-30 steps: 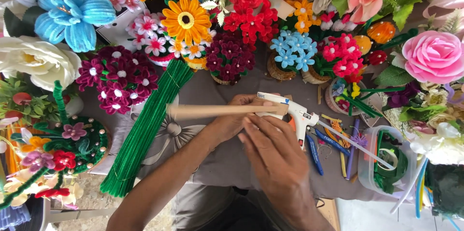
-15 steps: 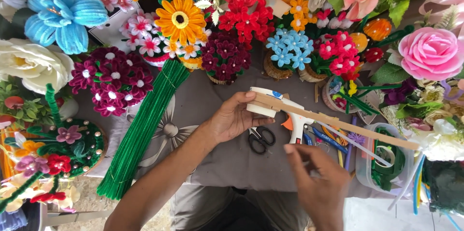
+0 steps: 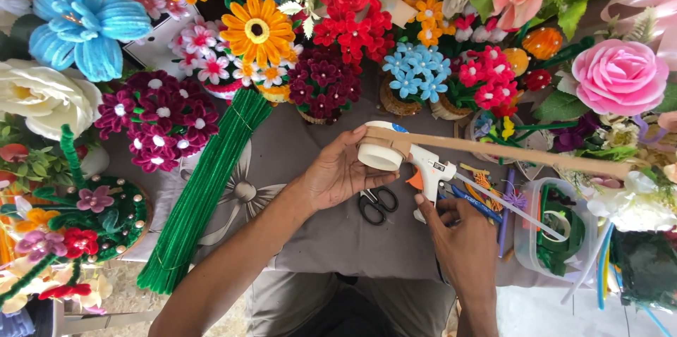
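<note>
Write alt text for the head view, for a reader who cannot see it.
A left hand holds a white tape roll on a long wooden stick, while the right hand touches a white glue gun. Black scissors, green pipe cleaners and craft flowers surround them.

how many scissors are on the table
1: a black-handled pair of scissors lies on the grey cloth, between the left hand and the right hand. Others may be hidden among the clutter.

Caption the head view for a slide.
Left hand holds a tape roll on a wooden stick; right hand grips a glue gun among craft flowers.
</note>
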